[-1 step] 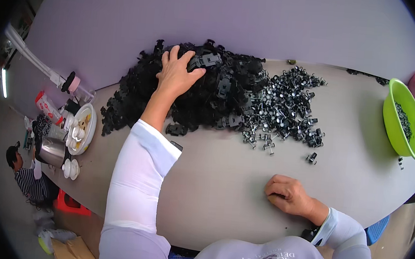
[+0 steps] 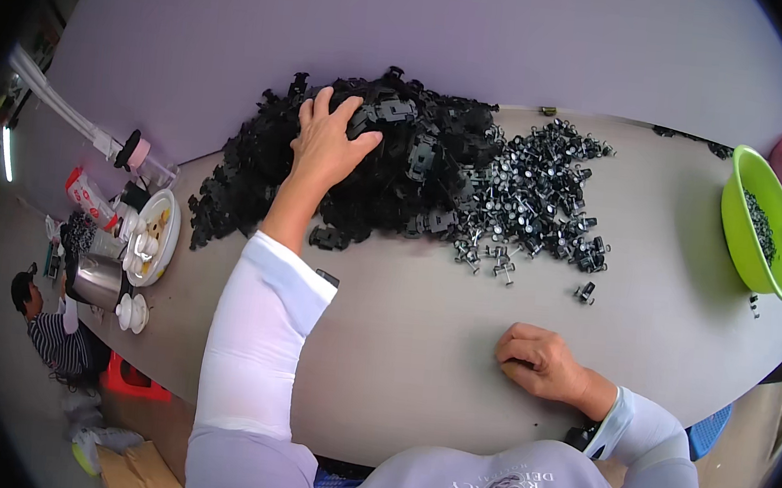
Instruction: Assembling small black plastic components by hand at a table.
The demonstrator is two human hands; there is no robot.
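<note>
Left hand (image 2: 327, 148) sits spread on top of the black plastic parts pile (image 2: 361, 162) at the table's (image 2: 401, 338) far side, fingers splayed, nothing gripped afaict; better to pinch one piece off the edge than dig in. Right hand (image 2: 541, 359) rests curled on bare grey tabletop, can't tell if it's holding anything. Metal clips (image 2: 535, 196) beside the pile, green bowl (image 2: 756, 234) far right, plain wall behind.

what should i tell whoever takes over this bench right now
Left hand: spread flat on the heap of black plastic parts, fingers open, nothing lifted.
Right hand: curled, resting on the grey table near the front edge; whether it holds anything cannot be told.
Pile of small metal parts lies just right of the black heap, touching it. Green bowl at far right holds a few small pieces.
Done: no sorted or assembled pieces visible.
Left: both piles look untouched.
</note>
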